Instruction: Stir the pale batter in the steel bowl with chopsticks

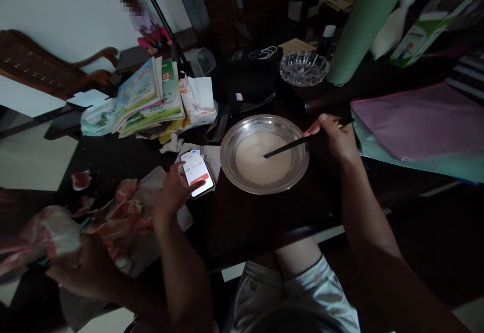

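Observation:
My right hand [336,134] is closed around black chopsticks [287,146]. Their tips dip into a pale, milky liquid [260,164] in a wide metal bowl [229,174] on the dark table. To the left of the bowl, a phone [196,188] with a lit timer screen lies on white paper [212,156]. My left hand [174,189] is at the phone's left side, thumb over the lower screen and another finger by the left edge, the two spread apart. Whether it presses the screen cannot be seen.
Another person's hand [85,267] is at a blurred plastic bag [62,227], near crumpled reddish wrappers [124,217]. Behind stand stacked books [145,96], a glass ashtray [302,68] and a green cylinder [363,36]. Pink folders [419,121] lie right. A person [145,23] sits far back.

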The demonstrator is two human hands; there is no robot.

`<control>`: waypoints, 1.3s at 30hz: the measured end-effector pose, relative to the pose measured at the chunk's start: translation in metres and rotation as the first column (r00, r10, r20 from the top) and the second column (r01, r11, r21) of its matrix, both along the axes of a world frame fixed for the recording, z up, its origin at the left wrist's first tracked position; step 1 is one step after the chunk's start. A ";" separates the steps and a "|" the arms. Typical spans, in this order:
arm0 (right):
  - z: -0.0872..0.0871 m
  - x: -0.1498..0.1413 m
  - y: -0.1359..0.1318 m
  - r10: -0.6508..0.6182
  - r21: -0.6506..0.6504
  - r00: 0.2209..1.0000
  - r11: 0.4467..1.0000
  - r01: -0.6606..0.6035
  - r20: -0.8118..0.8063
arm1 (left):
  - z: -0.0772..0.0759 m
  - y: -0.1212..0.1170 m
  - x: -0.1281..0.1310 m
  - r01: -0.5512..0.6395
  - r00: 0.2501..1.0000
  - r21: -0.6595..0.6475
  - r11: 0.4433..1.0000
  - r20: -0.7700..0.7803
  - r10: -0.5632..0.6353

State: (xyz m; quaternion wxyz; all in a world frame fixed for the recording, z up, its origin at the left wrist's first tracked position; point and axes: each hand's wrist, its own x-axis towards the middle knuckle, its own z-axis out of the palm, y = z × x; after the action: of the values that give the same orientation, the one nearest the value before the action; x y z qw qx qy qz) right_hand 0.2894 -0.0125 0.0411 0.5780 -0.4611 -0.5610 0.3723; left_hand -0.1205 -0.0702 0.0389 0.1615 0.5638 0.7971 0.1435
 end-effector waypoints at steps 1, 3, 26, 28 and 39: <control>0.000 0.000 -0.001 0.032 -0.006 0.999 0.999 -0.032 0.008 | 0.000 -0.002 0.000 0.041 0.998 -0.031 0.999 -0.035 -0.042; -0.002 -0.002 -0.001 0.097 -0.018 0.995 0.995 -0.097 0.022 | 0.001 -0.004 0.000 0.087 0.993 -0.096 0.992 -0.070 -0.094; 0.002 -0.001 -0.002 0.124 -0.013 0.992 0.992 -0.123 0.033 | 0.001 0.021 0.006 -0.332 0.942 0.055 0.942 0.062 0.328; 0.002 -0.001 -0.001 0.123 0.003 0.992 0.992 -0.123 0.035 | 0.000 0.022 0.006 -0.338 0.940 0.067 0.939 0.062 0.335; 0.003 0.001 -0.004 0.146 -0.030 0.988 0.989 -0.144 0.049 | 0.002 0.024 0.003 -0.354 0.934 0.056 0.933 0.074 0.350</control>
State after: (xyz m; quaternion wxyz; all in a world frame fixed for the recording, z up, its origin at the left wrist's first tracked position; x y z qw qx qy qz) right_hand 0.2902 -0.0164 0.0441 0.5287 -0.4361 -0.6025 0.4090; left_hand -0.1170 -0.0460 0.0406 0.1385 0.4123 0.8745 0.2149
